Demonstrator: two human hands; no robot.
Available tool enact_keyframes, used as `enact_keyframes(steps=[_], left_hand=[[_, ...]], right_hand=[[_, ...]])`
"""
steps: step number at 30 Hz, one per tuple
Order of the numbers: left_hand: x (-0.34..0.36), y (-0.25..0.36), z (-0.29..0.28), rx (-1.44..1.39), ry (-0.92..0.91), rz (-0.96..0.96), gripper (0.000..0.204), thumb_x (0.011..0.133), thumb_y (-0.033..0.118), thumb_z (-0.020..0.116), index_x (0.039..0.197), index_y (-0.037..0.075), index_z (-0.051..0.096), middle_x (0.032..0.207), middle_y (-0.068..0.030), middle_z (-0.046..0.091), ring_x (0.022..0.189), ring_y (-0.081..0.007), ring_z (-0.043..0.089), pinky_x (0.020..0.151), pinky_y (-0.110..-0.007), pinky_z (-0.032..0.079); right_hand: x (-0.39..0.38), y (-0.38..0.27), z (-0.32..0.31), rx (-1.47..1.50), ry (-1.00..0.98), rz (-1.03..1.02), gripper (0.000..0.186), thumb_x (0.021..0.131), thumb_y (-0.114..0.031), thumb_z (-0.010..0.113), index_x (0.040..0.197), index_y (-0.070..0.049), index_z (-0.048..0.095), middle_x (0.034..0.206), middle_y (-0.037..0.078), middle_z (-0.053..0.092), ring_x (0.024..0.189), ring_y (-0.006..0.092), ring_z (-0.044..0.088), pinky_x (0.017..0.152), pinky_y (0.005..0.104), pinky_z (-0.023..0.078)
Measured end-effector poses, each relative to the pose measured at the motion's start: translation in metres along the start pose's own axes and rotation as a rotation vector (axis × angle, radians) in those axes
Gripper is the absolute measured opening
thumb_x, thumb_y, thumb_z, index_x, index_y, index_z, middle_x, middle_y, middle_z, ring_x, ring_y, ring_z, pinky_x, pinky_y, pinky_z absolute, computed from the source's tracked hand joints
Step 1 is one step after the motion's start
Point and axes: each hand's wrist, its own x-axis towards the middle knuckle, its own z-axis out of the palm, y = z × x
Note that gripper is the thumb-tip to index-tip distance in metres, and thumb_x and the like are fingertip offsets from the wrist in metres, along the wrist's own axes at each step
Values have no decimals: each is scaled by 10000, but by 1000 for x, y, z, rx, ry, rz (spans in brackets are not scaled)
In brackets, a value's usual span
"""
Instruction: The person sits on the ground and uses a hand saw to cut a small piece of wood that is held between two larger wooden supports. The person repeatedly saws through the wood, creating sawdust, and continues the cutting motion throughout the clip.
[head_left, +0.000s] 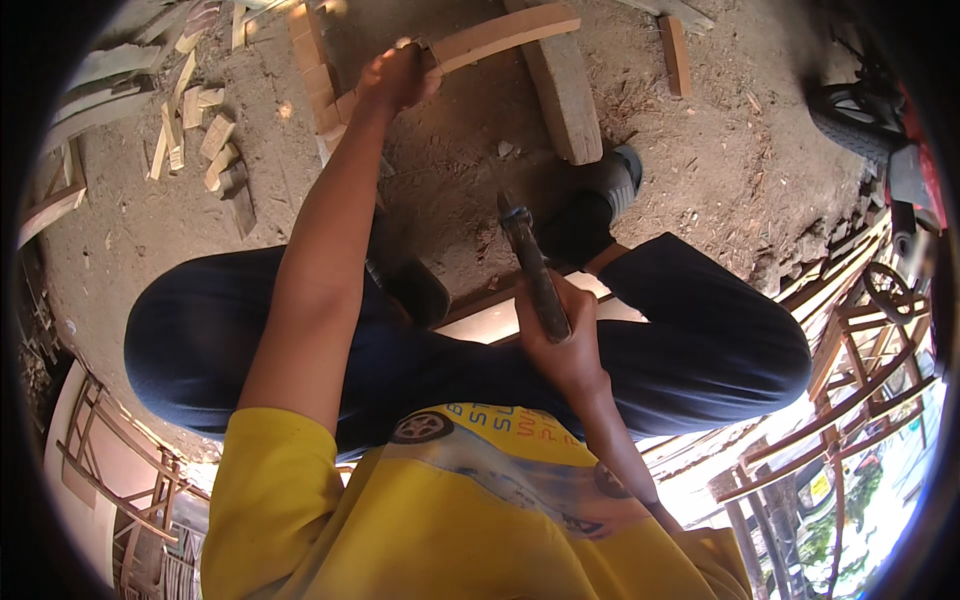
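Note:
My left hand (395,80), at the end of my outstretched arm, is closed round the near end of a curved wooden piece (510,35). That piece reaches right and lies across a thick wooden beam (560,100) on the ground. Just left of this hand a jointed wooden part (318,85) runs down toward my foot; whether it is joined to the curved piece is hidden. In front of my belly my right hand (568,340) is wrapped round the dark handle of a hammer (535,262). Its head points away from me, apart from the wood.
Several wood offcuts (220,140) lie on the dirt floor at the left. A short wooden block (675,55) rests at the far right, near a motorcycle wheel (855,115). Wooden frames (850,370) stand at the right, others (120,480) at the lower left.

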Motion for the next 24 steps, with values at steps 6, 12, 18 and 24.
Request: enact_keyframes(steps=[6, 12, 18, 24], left_hand=[[-7, -3, 2, -80, 77, -30, 448, 795, 396, 627, 1097, 65, 622, 1029, -153, 677, 1023, -323, 643, 889, -434, 513], [-15, 12, -33, -149, 5, -72, 469, 774, 382, 655, 1114, 60, 623, 1004, -177, 682, 942, -369, 651, 823, -473, 522], [-16, 14, -28, -178, -22, -74, 443, 738, 361, 685, 1066, 65, 650, 941, -163, 695, 889, -369, 662, 776, -467, 534], [-14, 8, -28, -219, -20, -103, 428, 745, 345, 678, 1069, 68, 649, 961, -169, 692, 912, -367, 661, 795, -473, 532]], right_hand=[[86, -22, 35, 17, -35, -31, 202, 871, -81, 605, 723, 41, 541, 545, 41, 481, 562, 38, 404, 485, 288, 374], [1, -17, 9, -65, 39, -21, 160, 893, -77, 599, 782, 38, 584, 553, 12, 477, 570, 36, 412, 498, 277, 372], [88, -19, 46, -27, -41, 37, 165, 903, -79, 596, 784, 35, 585, 557, -6, 465, 558, 37, 402, 484, 265, 345], [8, -28, 9, -129, -20, -24, 119, 879, -42, 594, 795, 41, 584, 592, 45, 520, 563, 69, 473, 500, 278, 388]])
